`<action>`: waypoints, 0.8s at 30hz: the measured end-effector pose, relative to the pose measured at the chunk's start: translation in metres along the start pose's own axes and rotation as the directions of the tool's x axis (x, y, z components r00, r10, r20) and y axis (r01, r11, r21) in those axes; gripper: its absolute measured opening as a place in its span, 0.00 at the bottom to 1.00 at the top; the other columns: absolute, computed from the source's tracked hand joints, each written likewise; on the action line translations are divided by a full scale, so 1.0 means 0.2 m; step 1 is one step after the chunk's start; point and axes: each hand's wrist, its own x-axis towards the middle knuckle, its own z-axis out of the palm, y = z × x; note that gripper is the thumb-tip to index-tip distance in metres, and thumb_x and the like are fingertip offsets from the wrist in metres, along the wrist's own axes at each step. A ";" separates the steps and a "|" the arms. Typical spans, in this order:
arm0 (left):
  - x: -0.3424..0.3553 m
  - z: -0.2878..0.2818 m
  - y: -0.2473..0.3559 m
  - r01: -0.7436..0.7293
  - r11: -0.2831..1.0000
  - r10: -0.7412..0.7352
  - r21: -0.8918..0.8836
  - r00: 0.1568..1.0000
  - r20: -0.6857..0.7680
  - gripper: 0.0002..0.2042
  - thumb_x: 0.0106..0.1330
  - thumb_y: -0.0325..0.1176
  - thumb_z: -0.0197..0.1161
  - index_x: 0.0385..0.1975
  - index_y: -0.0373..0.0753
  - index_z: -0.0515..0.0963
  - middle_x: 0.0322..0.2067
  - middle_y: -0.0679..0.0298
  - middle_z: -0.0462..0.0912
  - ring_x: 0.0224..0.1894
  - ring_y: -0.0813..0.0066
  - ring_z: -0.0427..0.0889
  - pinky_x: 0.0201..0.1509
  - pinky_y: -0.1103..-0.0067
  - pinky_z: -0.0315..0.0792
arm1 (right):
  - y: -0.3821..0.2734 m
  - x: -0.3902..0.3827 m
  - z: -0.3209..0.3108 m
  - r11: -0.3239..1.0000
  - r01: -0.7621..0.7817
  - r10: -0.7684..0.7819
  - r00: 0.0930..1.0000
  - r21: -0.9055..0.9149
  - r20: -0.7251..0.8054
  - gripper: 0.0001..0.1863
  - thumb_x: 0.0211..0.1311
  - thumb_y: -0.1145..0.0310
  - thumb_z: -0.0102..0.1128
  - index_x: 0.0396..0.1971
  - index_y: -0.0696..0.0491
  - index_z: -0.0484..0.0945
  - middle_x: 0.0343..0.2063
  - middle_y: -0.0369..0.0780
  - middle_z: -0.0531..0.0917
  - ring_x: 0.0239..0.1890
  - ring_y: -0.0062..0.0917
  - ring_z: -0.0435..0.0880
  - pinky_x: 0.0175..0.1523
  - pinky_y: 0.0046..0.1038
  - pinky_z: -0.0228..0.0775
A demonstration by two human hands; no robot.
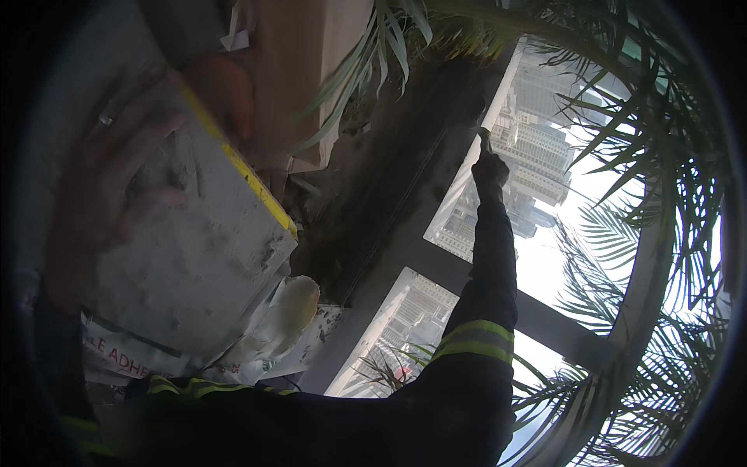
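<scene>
My left hand [117, 171], smeared by motion, is stretched over a dusty grey slab [218, 249] with a yellow strip [257, 187] along one edge. A ring shows on one finger. Thumb and fingers are apart, and I see nothing between them. Far out in front, my right arm reaches toward the window frame [455, 183]. At its end my right hand [490, 171] is closed round a small thing with a pale yellowish tip [485, 138], too dark and small to name.
A white bag with red print [128, 354] and a pale rounded lump [296, 307] lie by the slab's near end. Beyond the slab are a brown panel [292, 78] and a blurred reddish-brown shape [222, 93]. Palm fronds [622, 156] hang at right; tall buildings show through the glass.
</scene>
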 end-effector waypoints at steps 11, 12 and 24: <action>-0.03 -0.01 0.03 0.022 0.997 -0.026 -0.079 0.999 -0.046 0.31 0.58 0.44 0.70 0.59 0.32 0.74 0.68 0.48 0.71 0.74 0.47 0.64 0.80 0.52 0.51 | -0.08 -0.01 -0.13 0.999 0.027 -0.026 0.999 0.017 -0.020 0.44 0.64 0.72 0.53 0.78 0.32 0.48 0.31 0.47 0.88 0.33 0.43 0.90 0.38 0.45 0.81; -0.01 -0.01 0.03 0.009 0.997 -0.012 -0.082 0.999 -0.042 0.31 0.58 0.44 0.70 0.59 0.32 0.74 0.68 0.47 0.71 0.74 0.47 0.64 0.80 0.52 0.51 | -0.07 -0.04 -0.09 0.999 -0.008 0.009 1.000 0.036 -0.029 0.45 0.64 0.73 0.53 0.79 0.32 0.47 0.31 0.47 0.88 0.33 0.42 0.90 0.38 0.44 0.81; -0.01 0.01 0.01 0.009 0.996 -0.014 -0.089 0.999 -0.053 0.30 0.56 0.43 0.72 0.57 0.33 0.76 0.68 0.47 0.71 0.74 0.48 0.64 0.80 0.53 0.51 | -0.12 -0.28 -0.03 0.997 0.058 -0.053 0.996 -0.058 0.078 0.45 0.63 0.73 0.53 0.79 0.36 0.49 0.33 0.49 0.88 0.35 0.42 0.90 0.38 0.45 0.82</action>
